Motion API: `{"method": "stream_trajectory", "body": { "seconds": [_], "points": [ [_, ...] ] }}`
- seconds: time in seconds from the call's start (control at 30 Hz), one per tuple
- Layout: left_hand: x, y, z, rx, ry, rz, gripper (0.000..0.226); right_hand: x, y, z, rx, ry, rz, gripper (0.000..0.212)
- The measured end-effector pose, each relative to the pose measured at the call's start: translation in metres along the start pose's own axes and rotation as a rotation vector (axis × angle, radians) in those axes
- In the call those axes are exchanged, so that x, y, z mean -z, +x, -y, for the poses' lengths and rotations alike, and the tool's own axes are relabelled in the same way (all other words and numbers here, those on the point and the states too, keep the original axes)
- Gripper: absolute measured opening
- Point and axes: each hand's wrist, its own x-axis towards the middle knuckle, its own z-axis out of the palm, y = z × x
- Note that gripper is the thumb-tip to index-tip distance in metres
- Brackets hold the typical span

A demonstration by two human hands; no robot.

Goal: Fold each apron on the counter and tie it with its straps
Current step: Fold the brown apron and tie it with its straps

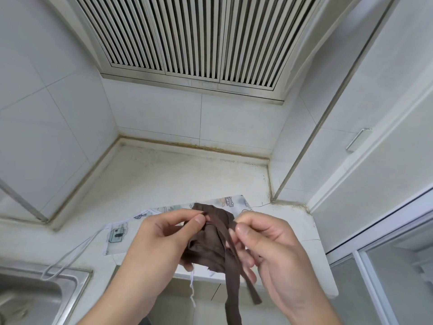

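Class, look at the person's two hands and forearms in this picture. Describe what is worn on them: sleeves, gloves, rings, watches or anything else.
Nothing is worn. The left hand and the right hand are bare, with no gloves, and no rings show on the visible fingers. Both forearms are bare down to the picture's lower edge: no sleeve, watch or bracelet shows. The nails are short and unpainted.

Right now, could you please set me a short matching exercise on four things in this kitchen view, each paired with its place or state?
Things:
1. brown apron
2. printed apron
3. sink
4. louvred vent

Places or states:
A. high on the back wall
B. lying flat on the counter
C. bundled up and held in both hands
D. at the lower left corner

Pairs: 1-C, 2-B, 3-D, 4-A
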Motion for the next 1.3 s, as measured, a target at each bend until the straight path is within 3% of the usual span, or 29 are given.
{"method": "stream_trajectory", "body": {
  "seconds": [0.17,0.3,0.43,0.57,0.87,1.1,1.3],
  "points": [
    [-0.002,0.003,-0.004,0.057,0.043,-0.025,0.020,0.000,0.001,0.008,0.038,-0.200,0.122,0.022],
    [-0.001,0.000,-0.008,0.019,0.148,0.149,0.018,-0.001,0.003,0.008,0.065,-0.417,0.121,0.019],
    [0.002,-0.002,-0.016,-0.071,0.201,0.333,0.018,0.000,0.004,0.005,0.091,-0.448,0.084,0.018],
    [0.007,0.003,-0.019,-0.069,0.216,0.392,0.017,-0.002,0.004,-0.001,0.155,-0.434,0.052,0.014],
    [0.012,0.005,-0.014,0.007,0.161,0.407,0.025,-0.001,0.000,-0.007,0.119,-0.183,0.065,0.031],
    [0.005,-0.005,-0.013,0.095,0.210,0.316,0.021,-0.009,0.008,-0.014,0.173,-0.453,-0.130,0.039],
    [0.009,-0.005,-0.007,0.090,0.225,0.352,0.023,-0.018,0.005,-0.005,0.073,-0.413,-0.140,0.062]
  ]
}}
